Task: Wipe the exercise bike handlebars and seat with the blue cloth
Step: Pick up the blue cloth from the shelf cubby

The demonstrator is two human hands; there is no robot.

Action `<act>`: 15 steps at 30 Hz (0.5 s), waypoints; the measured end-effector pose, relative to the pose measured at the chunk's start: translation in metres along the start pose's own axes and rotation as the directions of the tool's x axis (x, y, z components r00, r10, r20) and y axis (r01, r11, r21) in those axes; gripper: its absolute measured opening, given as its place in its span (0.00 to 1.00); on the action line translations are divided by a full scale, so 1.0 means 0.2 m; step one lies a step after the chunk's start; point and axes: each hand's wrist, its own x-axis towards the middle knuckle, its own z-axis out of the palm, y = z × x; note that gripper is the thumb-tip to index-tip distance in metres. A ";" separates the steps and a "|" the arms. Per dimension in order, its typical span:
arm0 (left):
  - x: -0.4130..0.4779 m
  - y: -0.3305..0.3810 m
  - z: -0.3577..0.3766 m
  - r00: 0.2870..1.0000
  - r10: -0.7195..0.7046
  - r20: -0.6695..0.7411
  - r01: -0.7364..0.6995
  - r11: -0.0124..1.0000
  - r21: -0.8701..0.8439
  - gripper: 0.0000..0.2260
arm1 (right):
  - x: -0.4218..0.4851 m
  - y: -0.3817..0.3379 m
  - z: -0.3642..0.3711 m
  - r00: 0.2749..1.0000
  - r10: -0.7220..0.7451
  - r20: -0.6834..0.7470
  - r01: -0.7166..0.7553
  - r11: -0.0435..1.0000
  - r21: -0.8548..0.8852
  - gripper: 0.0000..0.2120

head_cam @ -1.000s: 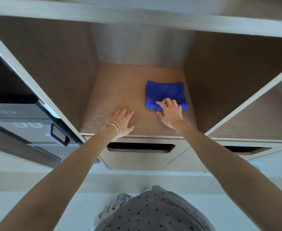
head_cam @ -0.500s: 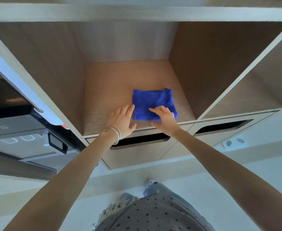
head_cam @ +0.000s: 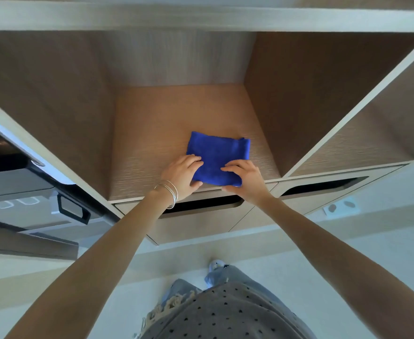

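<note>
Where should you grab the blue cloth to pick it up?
Probably the near edge of the blue cloth, coming from the front. It lies folded flat at the shelf's front lip, so thumbs can slip under while fingers press on top. The left hand and right hand are already there.

Arms bare, no sleeves. Thin silver bangles [head_cam: 169, 194], several stacked, circled left wrist, centre of frame. Right wrist wore nothing. Grey top [head_cam: 228, 314] with small dark dots filled bottom centre; pale fringe [head_cam: 160, 311] hung at its lower-left edge. Light grey-blue jeans [head_cam: 228, 275] showed above top, light shoe [head_cam: 215, 264] tip beyond.
</note>
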 end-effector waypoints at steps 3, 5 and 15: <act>-0.07 -0.02 0.01 0.995 0.048 -0.084 -0.050 0.999 -0.020 0.24 | -0.04 -0.02 0.02 0.999 -0.054 0.008 0.055 0.996 -0.073 0.26; -0.12 -0.03 0.02 0.990 0.093 -0.107 -0.095 0.995 -0.008 0.24 | -0.03 -0.06 0.04 0.997 -0.082 -0.013 0.080 0.989 -0.127 0.28; -0.26 -0.05 -0.02 0.963 0.171 -0.208 -0.184 0.982 -0.045 0.13 | -0.19 -0.24 0.08 0.994 0.077 -0.073 -0.062 0.981 0.186 0.15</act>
